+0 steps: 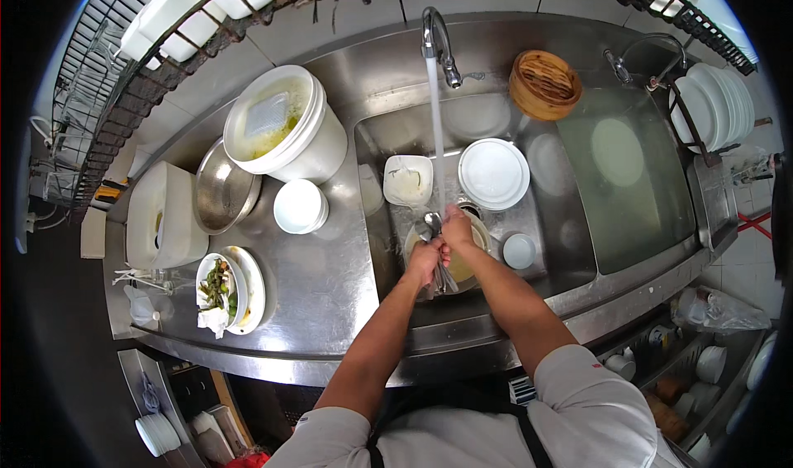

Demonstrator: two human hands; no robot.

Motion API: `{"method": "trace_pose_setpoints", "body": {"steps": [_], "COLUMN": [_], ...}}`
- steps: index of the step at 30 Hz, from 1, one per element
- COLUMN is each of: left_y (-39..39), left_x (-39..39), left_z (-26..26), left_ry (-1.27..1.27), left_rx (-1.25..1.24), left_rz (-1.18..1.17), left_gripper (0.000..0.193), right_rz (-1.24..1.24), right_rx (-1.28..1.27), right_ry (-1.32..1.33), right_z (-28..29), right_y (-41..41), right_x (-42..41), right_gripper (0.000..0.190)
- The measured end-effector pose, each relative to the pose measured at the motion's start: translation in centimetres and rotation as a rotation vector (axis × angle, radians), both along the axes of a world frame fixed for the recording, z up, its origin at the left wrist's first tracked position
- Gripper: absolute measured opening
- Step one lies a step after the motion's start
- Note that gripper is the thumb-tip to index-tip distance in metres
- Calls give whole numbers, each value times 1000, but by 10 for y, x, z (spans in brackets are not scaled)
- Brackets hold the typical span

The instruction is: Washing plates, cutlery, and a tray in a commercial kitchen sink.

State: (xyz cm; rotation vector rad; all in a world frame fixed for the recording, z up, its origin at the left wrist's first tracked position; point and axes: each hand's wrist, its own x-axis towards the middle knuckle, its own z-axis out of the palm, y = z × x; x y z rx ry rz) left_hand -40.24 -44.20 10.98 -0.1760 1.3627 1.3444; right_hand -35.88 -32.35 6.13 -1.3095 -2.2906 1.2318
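My left hand grips a bundle of metal spoons, bowls up and handles slanting down, over a wide bowl of cloudy liquid in the sink basin. My right hand is curled beside the spoon heads, in the stream from the faucet; whether its fingers hold anything is hidden. Behind my hands are a square white dish with food scraps and a stack of white plates. A small pale cup sits right of the bowl.
A second basin holds murky water with a submerged plate. Bamboo steamers stand on the divider's back. Left, the steel counter bears a white bucket, a metal bowl, white bowls and dishes of leftovers. A wire rack hangs overhead.
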Motion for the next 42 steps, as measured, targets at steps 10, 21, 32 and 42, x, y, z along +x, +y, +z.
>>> {"method": "trace_pose_setpoints", "body": {"steps": [10,21,32,42], "left_y": [-3,10,10,31], "left_x": [9,1,-8,-11], "left_z": [1,10,20,-7], "left_ry": [118,54,-173,-43], "left_rx": [43,-96,68,-142], "left_rz": [153,141,-133,33], "left_gripper": [17,43,26,48], "right_rz": [150,207,128,-206], "right_rx": [-32,140,-52,-724], "right_ry": [7,-13,130,377], "right_z": [9,21,39,17], "right_y": [12,-3,32,20], "right_x": [-5,-17,-2,-14], "right_gripper": [35,26,22,37]}}
